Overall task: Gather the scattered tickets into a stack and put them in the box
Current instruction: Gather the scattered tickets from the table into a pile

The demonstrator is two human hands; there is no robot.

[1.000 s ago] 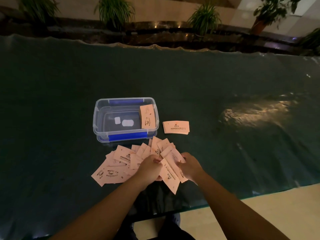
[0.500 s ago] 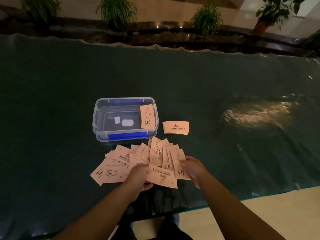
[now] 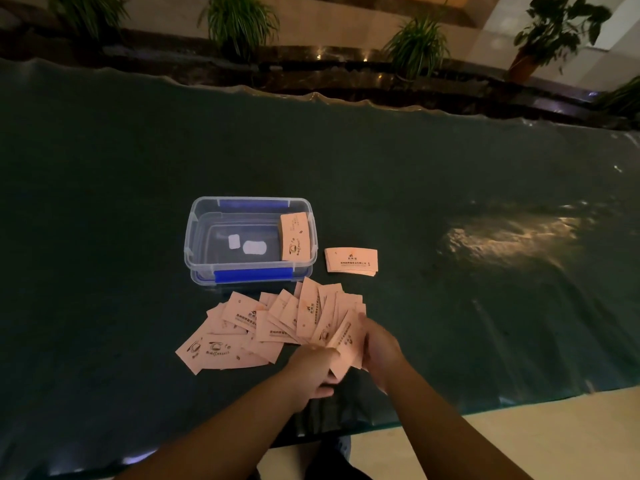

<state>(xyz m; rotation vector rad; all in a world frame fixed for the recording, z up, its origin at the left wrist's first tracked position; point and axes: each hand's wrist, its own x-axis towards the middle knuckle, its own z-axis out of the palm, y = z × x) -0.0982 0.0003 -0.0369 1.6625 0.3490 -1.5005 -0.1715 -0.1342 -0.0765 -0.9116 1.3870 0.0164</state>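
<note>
Pink paper tickets (image 3: pixel 249 327) lie fanned and overlapping on the dark green table cover, just in front of a clear plastic box (image 3: pixel 197 237) with blue clips. One stack of tickets (image 3: pixel 294 237) leans inside the box against its right wall. A second neat stack (image 3: pixel 351 260) rests on the table right of the box. My left hand (image 3: pixel 311 370) and my right hand (image 3: pixel 379 348) close together on a small bunch of tickets (image 3: pixel 344 344) at the right end of the spread.
The table's near edge (image 3: pixel 450 415) runs just below my hands, with pale floor beyond it. Potted plants (image 3: pixel 415 43) and a dark ledge stand behind the table's far edge. A bright light reflection (image 3: pixel 509 237) marks the cover at the right.
My hands have come together: the ticket my left hand held flat now stands pressed against the ones in my right hand. The spread on the left has not moved.
</note>
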